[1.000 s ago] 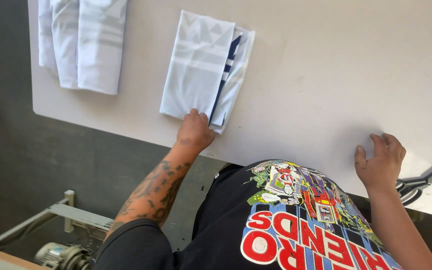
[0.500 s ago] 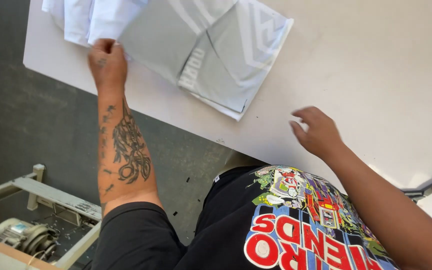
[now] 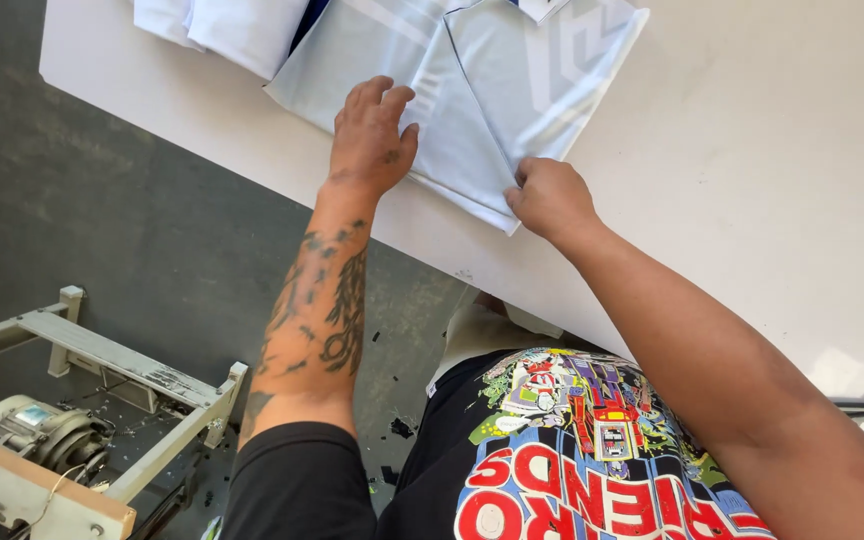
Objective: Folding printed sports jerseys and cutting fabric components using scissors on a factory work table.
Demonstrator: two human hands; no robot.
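The left hand [image 3: 372, 135] lies flat, fingers spread, pressing on the pale blue folded garment [image 3: 472, 90] near the bench [image 3: 752, 170] edge; its tattooed forearm reaches up from below. The right hand [image 3: 550, 197] is curled, pinching the garment's near corner, arm stretched in from the lower right. More pale folded cloth [image 3: 222, 25] lies just beside it at the bench's far left. Below the bench stands a grey motor [image 3: 37, 435].

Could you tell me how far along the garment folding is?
Done: folded white cloth lies at the white table's far corner. In hand: left hand flat on the pale blue garment, right hand pinching its near edge. Left: its remaining folds.
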